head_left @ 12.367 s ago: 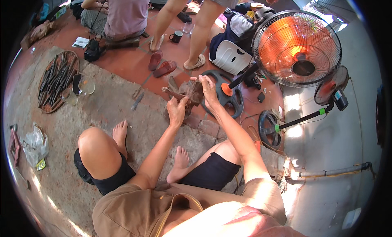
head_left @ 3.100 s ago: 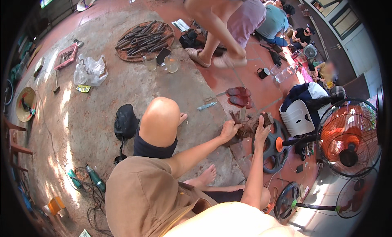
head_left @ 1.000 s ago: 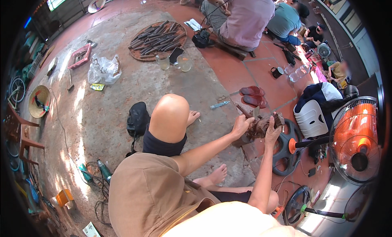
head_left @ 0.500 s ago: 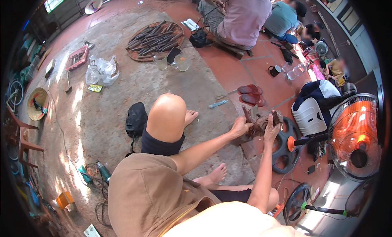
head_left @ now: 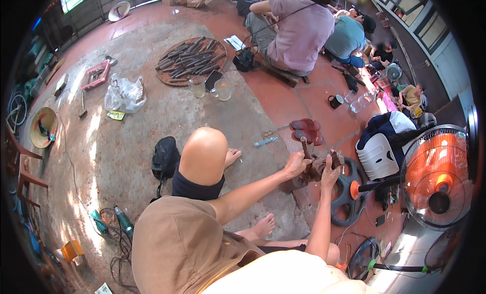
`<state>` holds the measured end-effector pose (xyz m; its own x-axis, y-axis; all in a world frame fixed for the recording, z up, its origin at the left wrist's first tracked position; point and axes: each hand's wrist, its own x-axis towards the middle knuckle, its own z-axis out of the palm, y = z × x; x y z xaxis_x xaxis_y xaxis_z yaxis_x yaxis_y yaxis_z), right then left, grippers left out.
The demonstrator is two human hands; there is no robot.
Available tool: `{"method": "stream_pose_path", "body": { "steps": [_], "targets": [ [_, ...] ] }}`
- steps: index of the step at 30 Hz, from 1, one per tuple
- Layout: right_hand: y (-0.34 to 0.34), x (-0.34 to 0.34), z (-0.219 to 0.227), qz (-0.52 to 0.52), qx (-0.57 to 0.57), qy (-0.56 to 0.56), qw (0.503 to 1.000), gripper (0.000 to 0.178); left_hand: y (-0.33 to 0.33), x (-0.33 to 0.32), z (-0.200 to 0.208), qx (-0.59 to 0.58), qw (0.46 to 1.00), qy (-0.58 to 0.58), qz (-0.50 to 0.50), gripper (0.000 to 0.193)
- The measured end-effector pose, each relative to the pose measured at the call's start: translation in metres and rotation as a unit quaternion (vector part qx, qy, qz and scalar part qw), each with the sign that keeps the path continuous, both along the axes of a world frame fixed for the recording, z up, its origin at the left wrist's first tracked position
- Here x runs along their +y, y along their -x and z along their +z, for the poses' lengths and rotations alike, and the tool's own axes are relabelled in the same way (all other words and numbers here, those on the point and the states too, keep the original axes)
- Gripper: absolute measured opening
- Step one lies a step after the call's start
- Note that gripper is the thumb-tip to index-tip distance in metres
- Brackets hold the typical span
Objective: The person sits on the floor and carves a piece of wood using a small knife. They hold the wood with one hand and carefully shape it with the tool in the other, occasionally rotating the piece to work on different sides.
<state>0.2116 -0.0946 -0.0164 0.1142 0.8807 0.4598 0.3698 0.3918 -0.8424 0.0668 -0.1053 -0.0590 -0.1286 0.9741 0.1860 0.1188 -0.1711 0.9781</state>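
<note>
Ahead and to the right, my left hand (head_left: 295,166) is closed around a slim dark brown stick-like tool (head_left: 305,145), whose end stands up above the fist. Beside it, my right hand (head_left: 330,175) grips a rough, dark brown carved block (head_left: 318,166), apparently wood, with its thumb raised along the near side. Both hands are close together, and the left fist is right against the block's left part. The lower end of the tool is hidden by the fingers. Just beyond the hands lie a pair of dark red sandals (head_left: 306,131) and a light blue marker-like tube (head_left: 266,141).
An orange pedestal fan (head_left: 438,177) and its dark round base (head_left: 349,192) stand close on my right. A round tray of dark sticks (head_left: 167,80), glass mugs (head_left: 223,89) and a phone (head_left: 212,80) lie ahead. Power tools with cables (head_left: 123,221) are at left. Other people (head_left: 301,33) sit beyond.
The whole view has shifted slightly, so the far floor shows a little more. Both hands keep hold of the tool and block, with the tool's end now standing more upright.
</note>
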Motion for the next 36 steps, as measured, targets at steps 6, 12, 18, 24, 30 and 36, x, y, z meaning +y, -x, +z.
{"method": "stream_pose_path", "body": {
  "steps": [6,12,18,24,30,36],
  "targets": [
    [0.001,0.003,-0.004,-0.008,0.006,-0.022,1.0,0.035,0.0,0.001,-0.003,-0.173,0.975,0.126,-0.057,0.018],
    [-0.003,0.002,-0.003,-0.002,-0.004,0.003,1.0,0.039,-0.005,0.009,-0.019,-0.111,0.991,0.039,-0.061,0.016],
    [-0.001,0.0,-0.003,-0.011,0.008,-0.002,1.0,0.04,-0.004,0.018,-0.033,-0.131,0.989,0.024,-0.065,0.016],
    [-0.003,0.004,-0.003,0.011,0.009,-0.01,1.0,0.038,0.003,0.015,-0.014,-0.144,0.986,0.056,-0.066,0.015],
    [0.0,0.0,-0.002,-0.006,0.014,-0.015,1.0,0.037,0.001,0.009,-0.018,-0.181,0.978,0.081,-0.068,0.014],
    [-0.003,0.005,-0.002,0.006,0.007,0.0,1.0,0.04,0.0,0.014,-0.014,-0.178,0.979,0.077,-0.065,0.014]
  ]
}}
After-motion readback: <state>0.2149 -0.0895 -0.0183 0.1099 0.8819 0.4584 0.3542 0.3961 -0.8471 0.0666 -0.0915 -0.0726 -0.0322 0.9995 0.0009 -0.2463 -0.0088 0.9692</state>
